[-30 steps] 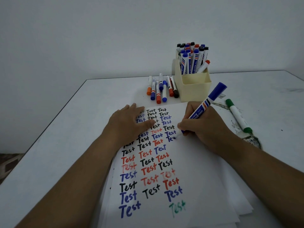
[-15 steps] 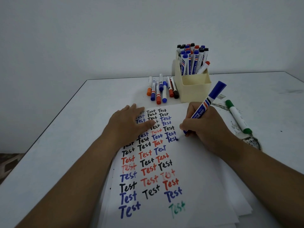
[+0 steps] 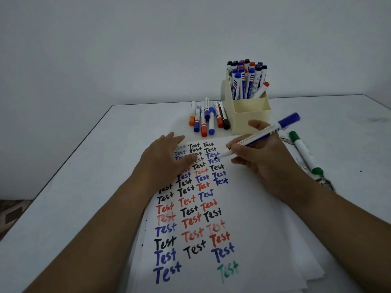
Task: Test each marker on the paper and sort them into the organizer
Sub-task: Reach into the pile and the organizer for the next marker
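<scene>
The paper is covered with many "Test" words. The far organizer is already well filled. Seven markers are left beside it. A blue marker is gripped by the right hand; the left hand is pressed flat.

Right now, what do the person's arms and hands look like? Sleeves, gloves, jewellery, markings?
Both forearms are bare as far as the frame shows; no sleeve edge is visible. The left hand and right hand wear no gloves. No rings, watch, bracelet or wristband show on either. No ink stains or other marks are clear in this dim view.
</scene>
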A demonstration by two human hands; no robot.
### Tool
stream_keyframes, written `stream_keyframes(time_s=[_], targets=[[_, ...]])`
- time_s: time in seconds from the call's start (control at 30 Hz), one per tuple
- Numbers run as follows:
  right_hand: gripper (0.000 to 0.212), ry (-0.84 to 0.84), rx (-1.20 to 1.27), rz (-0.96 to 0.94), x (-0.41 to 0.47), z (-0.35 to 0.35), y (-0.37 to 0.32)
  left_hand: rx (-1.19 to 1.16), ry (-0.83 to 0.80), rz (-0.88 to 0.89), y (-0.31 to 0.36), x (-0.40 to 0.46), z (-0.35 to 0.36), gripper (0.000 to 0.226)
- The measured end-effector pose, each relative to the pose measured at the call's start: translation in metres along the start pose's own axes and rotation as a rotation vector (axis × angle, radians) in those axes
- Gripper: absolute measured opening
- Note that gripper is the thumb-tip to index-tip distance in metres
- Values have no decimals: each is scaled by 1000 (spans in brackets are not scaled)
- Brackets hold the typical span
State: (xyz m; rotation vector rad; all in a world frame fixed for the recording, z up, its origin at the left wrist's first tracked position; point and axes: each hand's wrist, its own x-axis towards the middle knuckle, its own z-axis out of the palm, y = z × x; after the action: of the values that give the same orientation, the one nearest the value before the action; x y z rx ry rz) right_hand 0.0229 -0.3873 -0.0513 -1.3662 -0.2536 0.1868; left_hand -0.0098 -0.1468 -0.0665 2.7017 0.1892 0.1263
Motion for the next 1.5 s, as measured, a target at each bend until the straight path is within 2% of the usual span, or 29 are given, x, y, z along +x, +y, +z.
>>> stream_keyframes(time_s=[0.07, 0.2, 0.27, 0.33, 0.47, 0.57, 0.7, 0.83, 0.93, 1.17, 1.27, 1.37, 1.4, 1.5], targets=[[71, -50, 49, 21, 1, -1, -1, -60, 74, 5, 0, 0, 1, 76], [58, -253, 134, 72, -3, 0, 0, -101, 243, 72, -1, -1, 1, 66], [49, -335, 165, 80, -6, 2, -1, -117, 348, 179, 0, -2, -1, 67], [38, -340, 129, 101, -9, 4, -5, -149, 408, 307, 3, -4, -4, 68], [31, -358, -10, 143, -13, 3, -9, -73, 326, 521, 14, -10, -7, 60], [36, -403, -69, 162, -14, 3, -10, -26, 265, 598, 16, -10, -5, 49], [33, -419, -146, 157, -10, 2, -8, -4, 196, 629, 17, -9, -5, 32], [34, -463, -189, 162, -8, -1, -8, 47, 94, 560, 22, -12, -8, 41], [25, -535, -149, 193, -4, -5, -11, 38, 5, 524, 25, -15, -12, 56], [28, -607, -129, 242, -1, -7, -15, -33, 47, 600, 26, -17, -18, 54], [33, -583, -116, 230, -1, -6, -12, -92, 51, 492, 25, -18, -17, 47], [44, -515, -18, 230, -1, -6, -10, -250, 72, 325, 21, -17, -15, 66], [43, -480, 20, 230, -1, -5, -9, -299, 74, 282, 20, -17, -14, 68], [33, -371, 82, 215, -1, -1, -9, -335, 85, 245, 23, -17, -9, 54]])
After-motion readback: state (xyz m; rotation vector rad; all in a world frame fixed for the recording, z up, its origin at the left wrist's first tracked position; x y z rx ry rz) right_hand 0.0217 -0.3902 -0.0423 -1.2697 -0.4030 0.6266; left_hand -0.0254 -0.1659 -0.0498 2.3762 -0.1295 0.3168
